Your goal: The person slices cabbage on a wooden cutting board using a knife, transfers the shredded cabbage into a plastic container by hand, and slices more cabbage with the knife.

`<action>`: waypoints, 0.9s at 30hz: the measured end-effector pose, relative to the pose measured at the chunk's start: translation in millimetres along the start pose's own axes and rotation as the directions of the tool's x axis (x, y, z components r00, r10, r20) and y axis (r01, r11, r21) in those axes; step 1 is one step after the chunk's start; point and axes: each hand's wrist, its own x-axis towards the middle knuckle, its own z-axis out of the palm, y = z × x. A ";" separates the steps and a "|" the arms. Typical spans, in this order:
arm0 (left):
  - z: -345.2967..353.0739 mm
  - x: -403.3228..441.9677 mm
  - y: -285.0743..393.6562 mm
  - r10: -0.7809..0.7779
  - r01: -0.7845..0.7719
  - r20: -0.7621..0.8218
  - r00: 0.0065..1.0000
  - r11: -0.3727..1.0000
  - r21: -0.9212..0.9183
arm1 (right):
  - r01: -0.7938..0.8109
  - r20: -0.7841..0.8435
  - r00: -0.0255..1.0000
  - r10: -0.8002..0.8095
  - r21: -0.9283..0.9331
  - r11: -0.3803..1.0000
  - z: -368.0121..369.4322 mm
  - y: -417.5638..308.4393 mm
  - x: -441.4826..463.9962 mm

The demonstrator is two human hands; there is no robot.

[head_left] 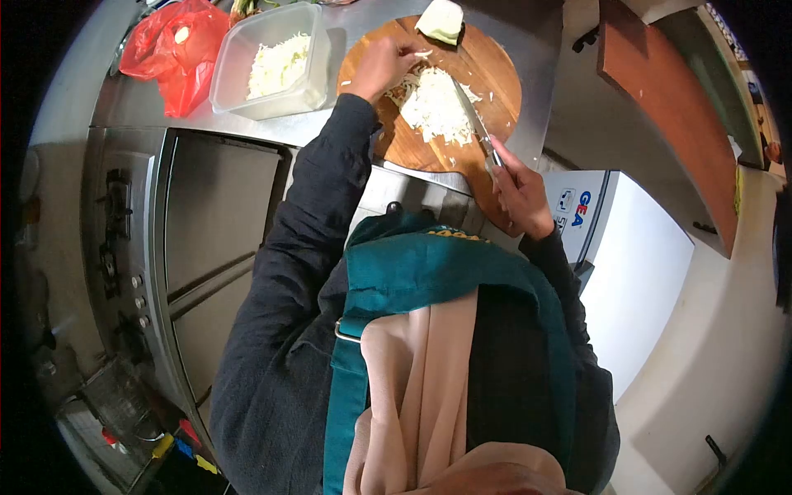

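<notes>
A person's right hand (521, 194) had its grip closed around the handle of a long, silver-bladed knife (472, 110), whose blade lay along the right edge of a loose pile of finely cut, whitish shreds (435, 106). The pile was spread over the middle of a round, brown wooden cutting board (497, 78) on a grey metal surface (535, 41). The left hand (381, 69) was at the pile's upper left edge with its fingers bent; whether its grip was pinching any shreds could not be told. A pale, cut vegetable chunk (440, 21) sat at the board's far edge. Left of the board stood a clear, rectangular plastic container (316, 92) with more shreds inside, and beside that a crumpled red plastic bag (175, 54).
</notes>
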 end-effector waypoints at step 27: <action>18.8 -64.6 -26.0 0.525 -0.563 0.219 0.822 0.807 0.178 | -0.036 0.036 0.999 0.036 -0.001 0.999 21.4 9.7 -2.4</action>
